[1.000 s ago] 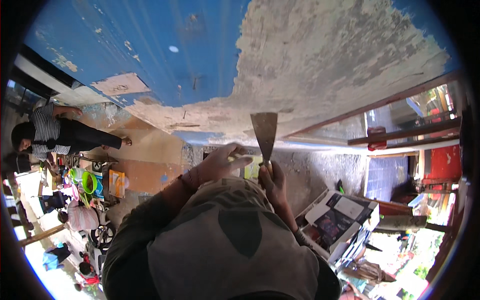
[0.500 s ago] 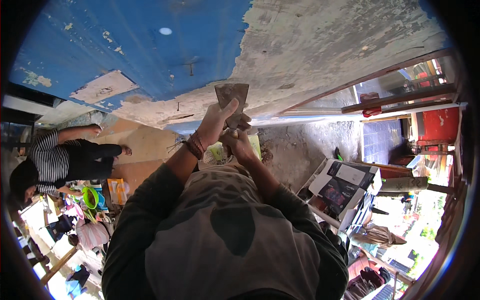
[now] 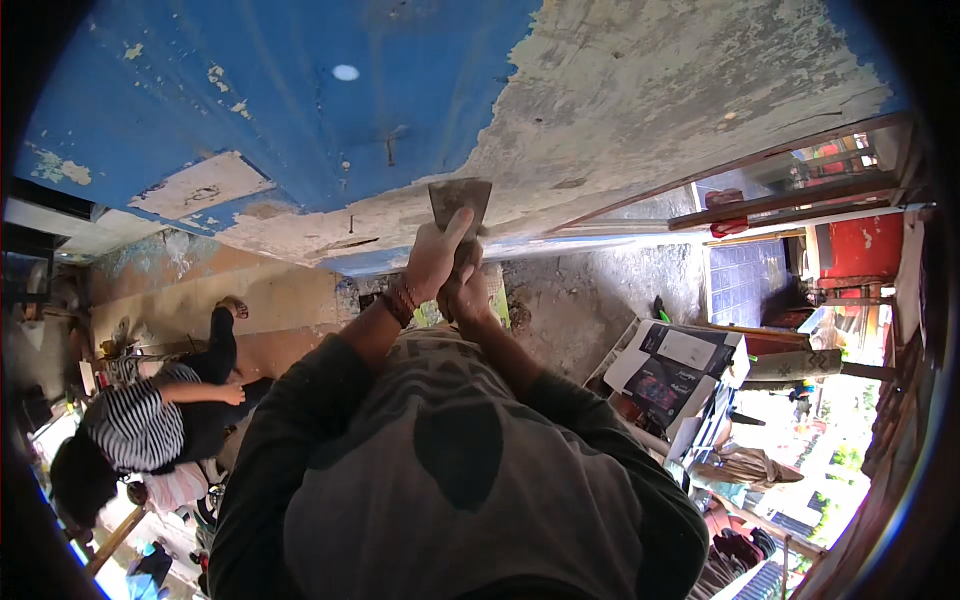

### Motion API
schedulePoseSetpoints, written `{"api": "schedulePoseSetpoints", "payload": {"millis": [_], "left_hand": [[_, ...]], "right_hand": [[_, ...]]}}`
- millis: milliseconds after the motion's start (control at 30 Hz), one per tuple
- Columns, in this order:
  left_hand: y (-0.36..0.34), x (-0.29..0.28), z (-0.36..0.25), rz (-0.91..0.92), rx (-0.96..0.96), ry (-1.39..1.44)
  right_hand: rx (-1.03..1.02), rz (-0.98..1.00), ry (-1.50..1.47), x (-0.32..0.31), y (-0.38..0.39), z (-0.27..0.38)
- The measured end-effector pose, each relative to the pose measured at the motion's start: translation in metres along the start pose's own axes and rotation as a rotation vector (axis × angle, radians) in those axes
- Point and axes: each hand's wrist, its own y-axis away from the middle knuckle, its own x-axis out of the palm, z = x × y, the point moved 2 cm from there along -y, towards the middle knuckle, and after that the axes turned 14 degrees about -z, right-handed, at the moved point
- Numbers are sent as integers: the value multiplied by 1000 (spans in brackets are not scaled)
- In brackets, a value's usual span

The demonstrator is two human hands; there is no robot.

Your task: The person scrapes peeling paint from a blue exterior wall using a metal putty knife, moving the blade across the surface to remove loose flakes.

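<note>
A wide-bladed scraper (image 3: pixel 450 203) with a dull, dirty metal blade points up at the wall (image 3: pixel 620 110), its edge at or close to the surface near the border of the blue paint. My left hand (image 3: pixel 430 265) grips it high up, thumb laid along the blade. Lower down, my right hand (image 3: pixel 468 298) is closed around the handle, which is mostly hidden by my fingers. Blue paint (image 3: pixel 270 90) covers the wall's left part; to its right the surface is stripped to patchy grey and white. A nail (image 3: pixel 391 150) sticks out of the blue area.
At the left, a person in a striped top (image 3: pixel 140 420) bends over beside household clutter. A black and white printed box (image 3: pixel 668 372) sits to my right. Farther right are a window frame (image 3: pixel 790 200) and blue tiles (image 3: pixel 748 275). Grey floor (image 3: pixel 590 290) lies below the wall.
The scraper and both hands have shifted slightly down and left in view, and the blade looks less upright. The person at the left has moved nearer my side and bent, one arm now reaching toward a leg.
</note>
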Motion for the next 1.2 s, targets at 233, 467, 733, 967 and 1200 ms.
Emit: {"api": "schedulePoseSetpoints", "payload": {"millis": [233, 467, 733, 967, 1200], "left_hand": [[-1, 0, 0, 28, 25, -38], [5, 21, -38, 26, 198, -73], [9, 19, -33, -39, 107, -108], [5, 16, -21, -38, 8, -110], [5, 14, -11, -79, -31, -96]], "right_hand": [[-60, 71, 26, -1, -2, -10], [-59, 140, 78, -7, -15, 14], [99, 184, -15, -7, -3, 15], [-169, 15, -83, -1, 1, 25], [-47, 31, 4, -7, 5, 18]]}}
